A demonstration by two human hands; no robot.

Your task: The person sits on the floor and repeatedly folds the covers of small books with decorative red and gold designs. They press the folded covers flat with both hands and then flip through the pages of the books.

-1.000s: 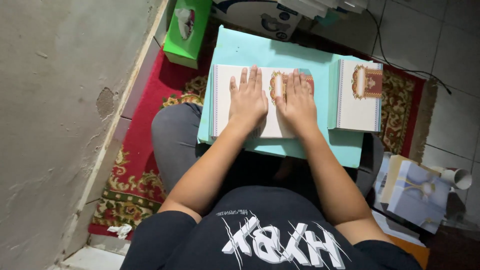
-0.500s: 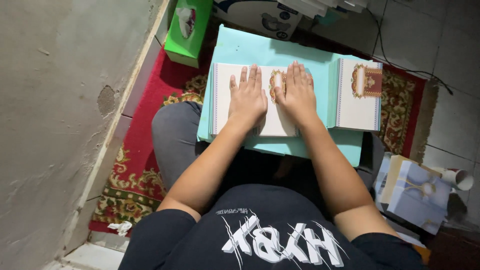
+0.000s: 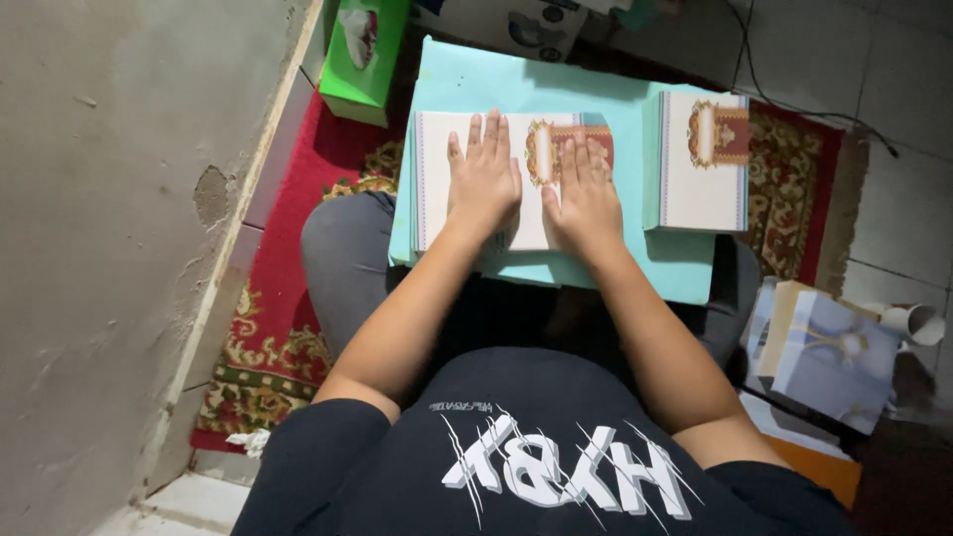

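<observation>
A stack of white cards with an ornate gold and red emblem lies on a light turquoise board resting across my lap. My left hand lies flat on the left half of the stack, fingers apart. My right hand presses flat on the right half, partly covering the emblem. A second stack of the same cards sits to the right on the board, untouched.
A green tissue box stands at the upper left by the grey wall. A red patterned rug covers the floor. Blue-grey booklets and a white cup lie at the right.
My right hand has slid a little toward me and left on the card stack, closer to my left hand. The view has shifted slightly.
</observation>
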